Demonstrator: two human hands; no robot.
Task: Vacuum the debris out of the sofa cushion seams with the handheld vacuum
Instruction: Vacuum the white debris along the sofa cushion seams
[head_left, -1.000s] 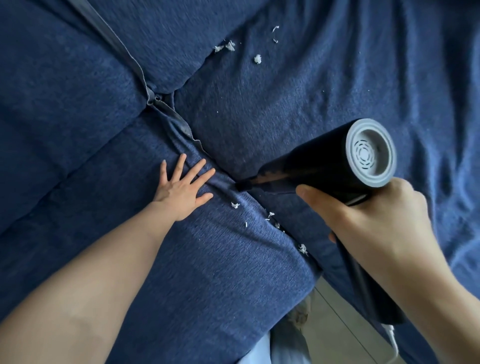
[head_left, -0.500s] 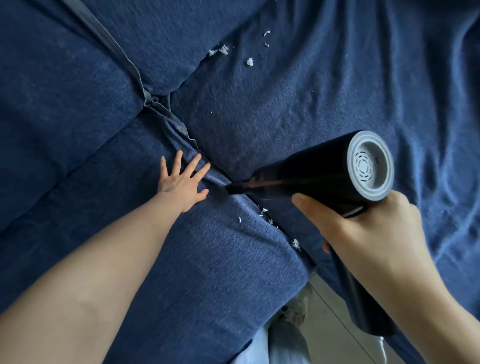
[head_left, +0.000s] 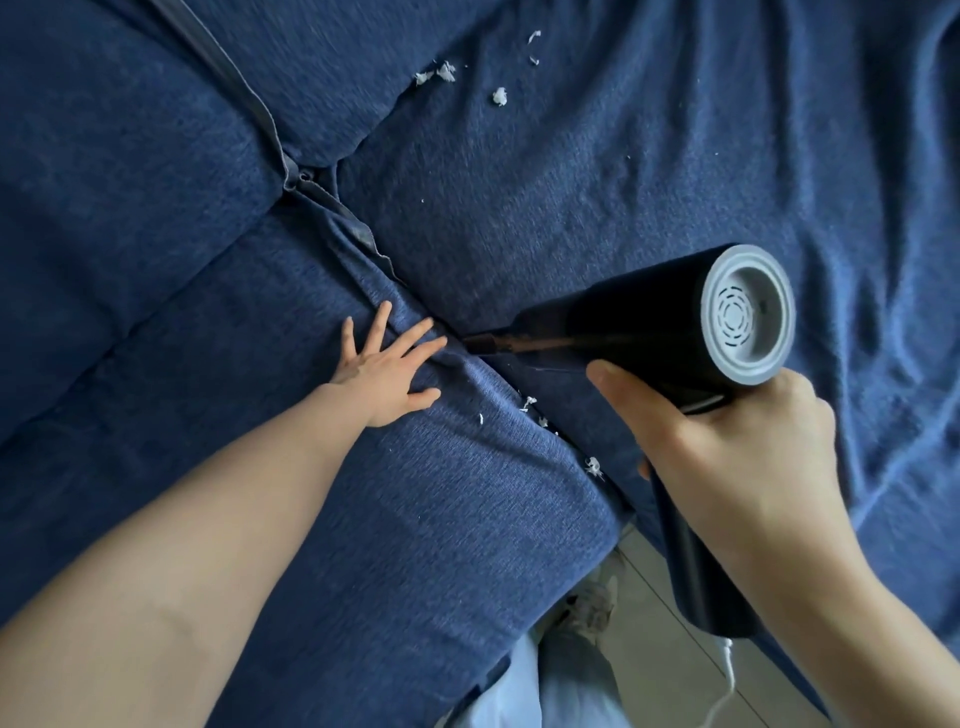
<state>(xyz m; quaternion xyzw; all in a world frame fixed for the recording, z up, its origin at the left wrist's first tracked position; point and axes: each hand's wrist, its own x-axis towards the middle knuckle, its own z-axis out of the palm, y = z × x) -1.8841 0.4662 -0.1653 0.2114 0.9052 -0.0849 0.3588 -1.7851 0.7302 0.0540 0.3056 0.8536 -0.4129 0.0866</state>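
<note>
Since half a second ago the handheld vacuum (head_left: 649, 322) has slid further up the seam (head_left: 566, 441) between the two seat cushions, and its narrow nozzle (head_left: 480, 344) now sits right at the fingertips of the left hand (head_left: 387, 371), where before a small gap lay between them. The white flecks just below the nozzle look fewer than a second ago.

The left hand lies flat on the near cushion (head_left: 415, 519), fingers spread and straight, pressing the fabric beside the seam. The right hand (head_left: 727, 452) is wrapped around the vacuum's dark handle, thumb stretched along the body; the grey vented end cap (head_left: 748, 314) faces the camera.

Debris (head_left: 530, 404) remains in the seam behind the nozzle, toward the cushion's front edge, with another clump (head_left: 592, 466) lower down, just beside the right hand. More white scraps (head_left: 498, 96) lie on the far cushion (head_left: 571, 182), well apart from both hands. Ahead of the nozzle the seam runs up to a zipper (head_left: 291, 176) where the cushions meet. At the bottom the cushion edge drops to the floor (head_left: 649, 649), where a white cord (head_left: 727, 675) hangs from the handle.
</note>
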